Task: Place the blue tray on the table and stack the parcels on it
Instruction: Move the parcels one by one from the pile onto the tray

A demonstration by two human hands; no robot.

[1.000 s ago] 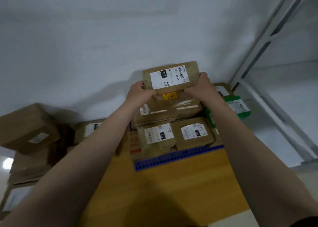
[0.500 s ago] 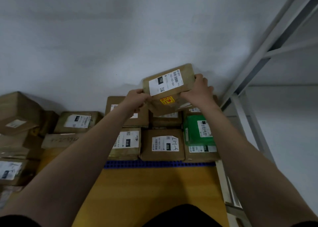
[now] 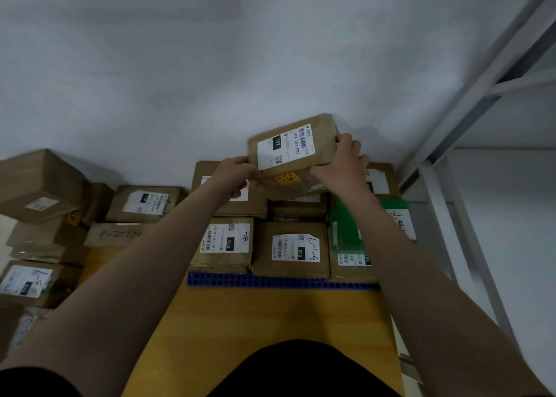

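Observation:
A blue tray [image 3: 270, 283] lies on the wooden table [image 3: 261, 330], against the wall, and only its front rim shows. Several brown parcels fill it, among them one labelled 010 [image 3: 224, 243], one labelled 032 [image 3: 293, 250] and a green parcel [image 3: 349, 234]. Both hands hold a brown parcel labelled 102 [image 3: 288, 151] tilted above the back row. My left hand [image 3: 233, 172] grips its left end. My right hand [image 3: 343, 161] grips its right end, fingers curled over the edge.
A heap of brown parcels [image 3: 45, 213] lies to the left of the tray, some on the table's left edge. A white wall stands close behind. A white metal shelf frame [image 3: 451, 216] rises at the right.
The view has dropped and shifted, so more parcels on the left show. The 102 parcel has tilted and moved a little right and down toward the back row, still in both hands.

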